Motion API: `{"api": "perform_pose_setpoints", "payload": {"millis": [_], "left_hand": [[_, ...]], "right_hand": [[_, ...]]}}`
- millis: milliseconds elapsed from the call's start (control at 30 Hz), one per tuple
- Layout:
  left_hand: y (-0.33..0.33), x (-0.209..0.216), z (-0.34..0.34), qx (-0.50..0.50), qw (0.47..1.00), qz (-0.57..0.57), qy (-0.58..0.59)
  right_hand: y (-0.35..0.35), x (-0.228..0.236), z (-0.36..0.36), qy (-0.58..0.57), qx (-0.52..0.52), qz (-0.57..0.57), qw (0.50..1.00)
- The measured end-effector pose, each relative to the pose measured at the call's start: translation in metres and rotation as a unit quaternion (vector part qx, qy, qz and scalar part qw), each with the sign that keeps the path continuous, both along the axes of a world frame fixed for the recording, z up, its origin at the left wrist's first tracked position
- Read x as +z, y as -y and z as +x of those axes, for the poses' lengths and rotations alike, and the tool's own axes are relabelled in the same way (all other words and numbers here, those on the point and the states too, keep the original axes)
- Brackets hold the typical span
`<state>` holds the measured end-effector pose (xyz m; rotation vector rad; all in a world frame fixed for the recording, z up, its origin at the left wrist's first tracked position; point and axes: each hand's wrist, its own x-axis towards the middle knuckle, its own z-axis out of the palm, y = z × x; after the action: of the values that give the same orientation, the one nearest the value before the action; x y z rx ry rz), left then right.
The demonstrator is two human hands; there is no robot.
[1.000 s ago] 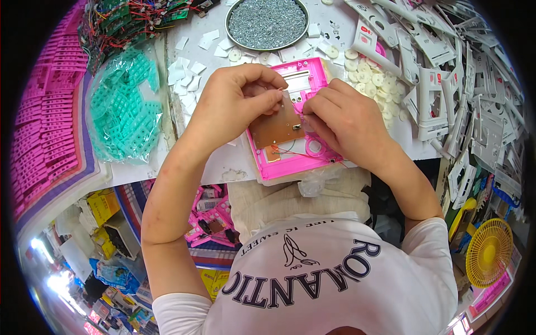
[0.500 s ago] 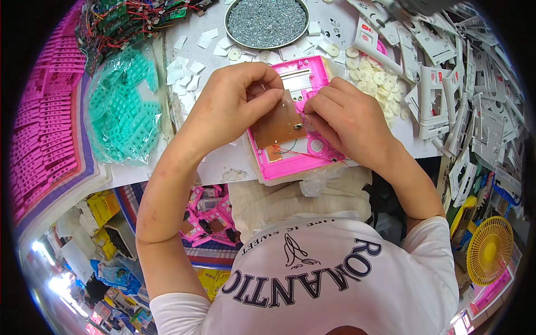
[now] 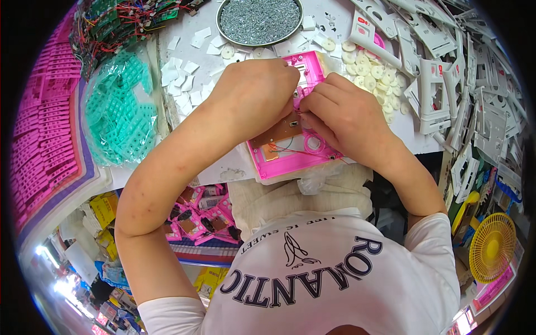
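A pink plastic housing [image 3: 279, 168] lies on the table before me, with a brown circuit board [image 3: 274, 134], thin wires and a pink ring [image 3: 314, 144] in it. My left hand [image 3: 257, 92] is closed over the upper part of the board, its knuckles up. Its fingertips are hidden, so whatever they pinch cannot be made out. At the board's right edge my right hand [image 3: 347, 114] is closed, thumb and fingers pressed together close to the left fingertips. Anything between them is too small to name.
Beyond the housing stands a round metal tray of small screws [image 3: 260, 43]. White discs [image 3: 373, 72] and stacked white panels [image 3: 432, 97] lie to the right. A bag of teal parts [image 3: 121, 111], pink panels [image 3: 44, 128] and wired circuit boards [image 3: 111, 33] are at left.
My left hand has moved right and rolled over, now covering more of the circuit board. The right hand stays nearly in place at the board's edge.
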<state>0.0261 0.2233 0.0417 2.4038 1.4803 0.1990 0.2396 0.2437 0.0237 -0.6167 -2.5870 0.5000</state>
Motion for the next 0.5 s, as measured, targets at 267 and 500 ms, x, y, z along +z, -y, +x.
{"api": "perform_pose_setpoints", "payload": {"millis": [267, 500], "left_hand": [[-0.01, 0.004, 0.007, 0.021, 1.0, -0.004, -0.022], [-0.015, 0.004, -0.007, 0.091, 0.985, -0.092, 0.113]], "right_hand": [[-0.004, -0.001, -0.003, 0.006, -0.017, 0.02, 1.0], [-0.026, -0.014, -0.02, -0.097, -0.017, 0.013, 0.995]]}}
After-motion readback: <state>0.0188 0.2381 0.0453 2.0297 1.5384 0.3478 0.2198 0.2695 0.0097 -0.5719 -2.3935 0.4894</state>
